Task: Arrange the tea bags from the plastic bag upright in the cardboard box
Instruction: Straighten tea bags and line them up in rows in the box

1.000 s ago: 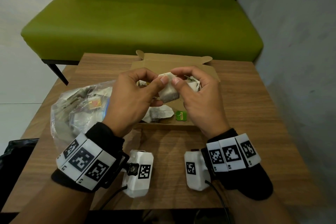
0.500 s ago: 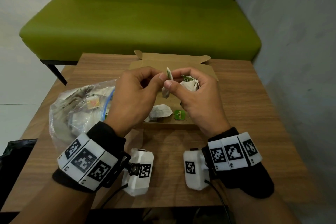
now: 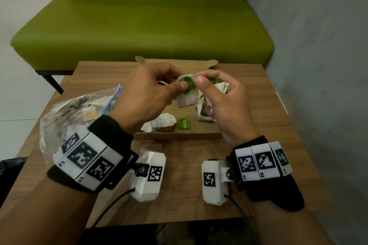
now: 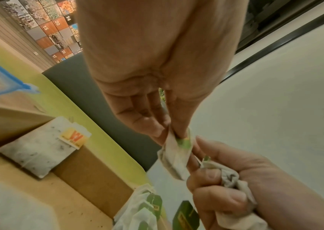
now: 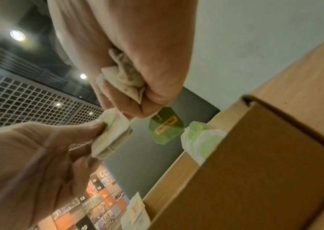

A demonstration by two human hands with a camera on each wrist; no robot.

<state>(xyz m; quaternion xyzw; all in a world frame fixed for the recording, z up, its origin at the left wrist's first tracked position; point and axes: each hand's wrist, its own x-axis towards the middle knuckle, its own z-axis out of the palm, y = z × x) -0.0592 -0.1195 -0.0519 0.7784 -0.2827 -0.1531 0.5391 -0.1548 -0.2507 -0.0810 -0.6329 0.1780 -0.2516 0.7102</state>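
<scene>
Over the open cardboard box point(image 3: 179, 135) my left hand point(image 3: 184, 85) pinches a white tea bag point(image 3: 188, 96) with a green tag against its face. My right hand point(image 3: 207, 85) grips a bunch of tea bags point(image 3: 221, 88) in its curled fingers, and its thumb touches the top of the pinched bag. The left wrist view shows the same pinched tea bag point(image 4: 175, 158) between both hands. A loose tea bag point(image 3: 161, 124) and its green tag point(image 3: 184, 123) lie flat on the box floor. The clear plastic bag point(image 3: 75, 113) with more tea bags lies on the left.
The box and the bag sit on a small wooden table point(image 3: 179, 195), with a green bench point(image 3: 143, 26) behind it and a grey wall to the right. A tea bag with a yellow tag point(image 4: 37, 151) leans in the box. Several green-tagged bags point(image 5: 202, 140) stand by the box wall.
The pinched tea bag has turned from edge-on to flat, its green tag now facing up. Both hands stay together over the box.
</scene>
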